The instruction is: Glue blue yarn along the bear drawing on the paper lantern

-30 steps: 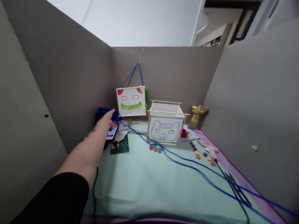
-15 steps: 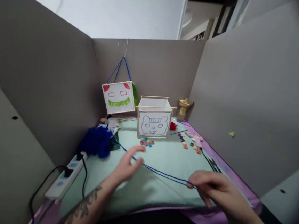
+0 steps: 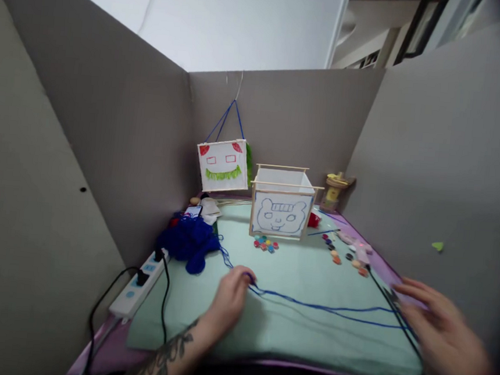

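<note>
My left hand [image 3: 232,295] is closed in a pinch on a doubled length of blue yarn [image 3: 297,300] over the mat's middle. From there two strands run right, passing close to my right hand [image 3: 437,326]. That hand is blurred, its fingers stretched out over what look like dark scissors [image 3: 393,296] at the mat's right edge. Whether the fingers touch them I cannot tell. To the left, more yarn trails back to a large blue yarn ball [image 3: 188,241].
Behind the hands stands a stick-framed paper box [image 3: 281,213] with a drawn bear face. A decorated lantern [image 3: 223,167] hangs at the back left. Coloured buttons [image 3: 266,244] lie before the box. A pink glue gun [image 3: 358,246] is at right, a power strip [image 3: 138,286] at left.
My right hand has let go of the yarn and moved right toward the dark scissors. My left hand has closed on the yarn. The view has turned left.
</note>
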The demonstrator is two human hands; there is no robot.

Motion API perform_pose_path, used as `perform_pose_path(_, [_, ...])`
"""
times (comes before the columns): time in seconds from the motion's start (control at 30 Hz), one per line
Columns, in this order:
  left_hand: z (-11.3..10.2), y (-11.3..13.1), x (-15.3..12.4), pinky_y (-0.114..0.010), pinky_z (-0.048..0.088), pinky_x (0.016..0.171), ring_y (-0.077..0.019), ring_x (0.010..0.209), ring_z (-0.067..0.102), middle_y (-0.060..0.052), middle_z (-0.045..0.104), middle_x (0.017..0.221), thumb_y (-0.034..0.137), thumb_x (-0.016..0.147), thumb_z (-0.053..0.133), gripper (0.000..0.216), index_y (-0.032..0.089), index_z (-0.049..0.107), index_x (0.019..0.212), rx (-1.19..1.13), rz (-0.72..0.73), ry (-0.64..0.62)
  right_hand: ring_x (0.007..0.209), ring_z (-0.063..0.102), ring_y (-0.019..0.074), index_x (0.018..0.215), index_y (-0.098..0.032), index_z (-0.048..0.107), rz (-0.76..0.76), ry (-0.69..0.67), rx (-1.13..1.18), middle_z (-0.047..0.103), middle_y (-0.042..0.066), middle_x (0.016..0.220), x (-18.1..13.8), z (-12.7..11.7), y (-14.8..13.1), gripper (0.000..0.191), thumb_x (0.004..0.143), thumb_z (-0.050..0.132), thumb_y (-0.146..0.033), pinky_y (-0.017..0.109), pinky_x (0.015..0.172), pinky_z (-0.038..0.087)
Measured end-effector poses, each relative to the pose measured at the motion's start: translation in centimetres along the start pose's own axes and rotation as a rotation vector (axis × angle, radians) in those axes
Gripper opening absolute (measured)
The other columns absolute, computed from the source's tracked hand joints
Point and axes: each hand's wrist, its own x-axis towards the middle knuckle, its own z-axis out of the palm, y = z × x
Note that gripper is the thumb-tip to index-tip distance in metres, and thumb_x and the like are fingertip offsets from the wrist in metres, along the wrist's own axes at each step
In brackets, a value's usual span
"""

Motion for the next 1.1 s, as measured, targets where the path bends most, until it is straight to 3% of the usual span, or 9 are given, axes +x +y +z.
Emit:
perform_pose_path(0.13, [3.1,3.3,-1.3,-0.036,0.046,0.095,-0.0232,0.109,0.057,-0.012,0.064,0.115,0.027,0.09,0.046,0.029,0.019,0.06,0.114,0.043,0.456,-0.634,0.121,0.052,0.0287,0.101,-0.024,0.067,-0.109,-0.266,0.059,0.06,0.012,0.123,0.8,6.5,-6.0,0.04,0.083,0.049,-0.055,0.047,0.104,0.04])
perform_pose_path(0.23, [1.7,4.7,-1.8,-0.039,0.046,0.097,-0.0278,0.12,0.052,-0.014,0.048,0.141,0.023,0.084,0.055,0.053,0.019,0.046,0.136,0.167,0.421,-0.781,0.104,0.062,0.0234,0.101,-0.019,0.067,-0.085,-0.547,0.118,0.066,0.012,0.11,0.9,11.0,-8.5,0.041,0.088,0.042,-0.047,0.038,0.091,0.049])
perform_pose_path(0.37, [-4.1,3.9,-1.4,-0.03,0.044,0.1,-0.0197,0.12,0.054,-0.003,0.052,0.139,0.014,0.083,0.05,0.044,0.027,0.057,0.124,0.153,0.24,-0.703,0.095,0.063,0.0229,0.095,-0.016,0.07,-0.143,-0.664,0.058,0.07,0.01,0.099,1.5,16.3,-10.1,0.034,0.087,0.044,-0.038,0.036,0.087,0.047])
perform_pose_path(0.47, [-7.5,1.2,0.5,-0.033,0.048,0.089,-0.0208,0.099,0.062,-0.006,0.068,0.108,0.01,0.084,0.044,0.034,0.024,0.066,0.106,0.486,-0.057,-0.446,0.1,0.061,0.0248,0.101,-0.015,0.069,-0.241,-0.731,-0.048,0.068,0.012,0.104,2.2,20.5,-12.1,0.033,0.085,0.052,-0.038,0.034,0.09,0.043])
perform_pose_path(0.57, [-9.5,-2.0,2.7,-0.04,0.045,0.089,-0.0288,0.111,0.054,-0.013,0.061,0.117,0.008,0.082,0.045,0.033,0.021,0.067,0.104,0.909,-0.204,-0.14,0.103,0.058,0.0288,0.109,-0.011,0.064,-0.281,-0.736,-0.179,0.063,0.017,0.11,2.8,24.6,-14.6,0.044,0.079,0.062,-0.043,0.035,0.087,0.043])
perform_pose_path(0.67, [-11.0,-4.0,4.0,-0.042,0.045,0.087,-0.0313,0.115,0.049,-0.014,0.055,0.125,0.007,0.082,0.042,0.037,0.023,0.067,0.105,1.039,-0.288,0.0,0.097,0.056,0.0261,0.11,-0.014,0.06,-0.343,-0.673,-0.247,0.06,0.014,0.108,3.3,27.6,-16.2,0.034,0.078,0.061,-0.024,0.034,0.081,0.043])
perform_pose_path(0.77, [-12.3,-4.6,4.3,-0.041,0.045,0.086,-0.0303,0.112,0.05,-0.012,0.056,0.123,0.007,0.082,0.039,0.038,0.024,0.067,0.103,1.024,-0.306,0.024,0.097,0.051,0.0222,0.103,-0.02,0.062,-0.478,-0.626,-0.244,0.055,0.009,0.106,3.7,29.2,-16.8,0.031,0.075,0.055,-0.009,0.031,0.08,0.041])
perform_pose_path(0.93, [-13.3,-5.0,5.2,-0.04,0.043,0.091,-0.0303,0.114,0.05,-0.01,0.055,0.127,0.008,0.078,0.047,0.042,0.027,0.064,0.111,0.944,-0.334,-0.057,0.102,0.046,0.0235,0.11,-0.027,0.065,-0.807,-0.652,-0.291,0.052,0.009,0.11,4.3,31.0,-17.4,0.029,0.088,0.049,-0.019,0.034,0.081,0.039])
perform_pose_path(1.1, [-14.4,-6.8,6.4,-0.054,0.033,0.102,-0.0373,0.127,0.043,-0.011,0.046,0.142,0.005,0.065,0.062,0.061,0.032,0.06,0.119,0.762,-0.432,-0.157,0.106,0.045,0.0258,0.097,-0.02,0.066,-0.799,-0.593,-0.305,0.054,0.012,0.115,5.5,32.3,-18.7,0.02,0.087,0.049,-0.02,0.037,0.085,0.04])
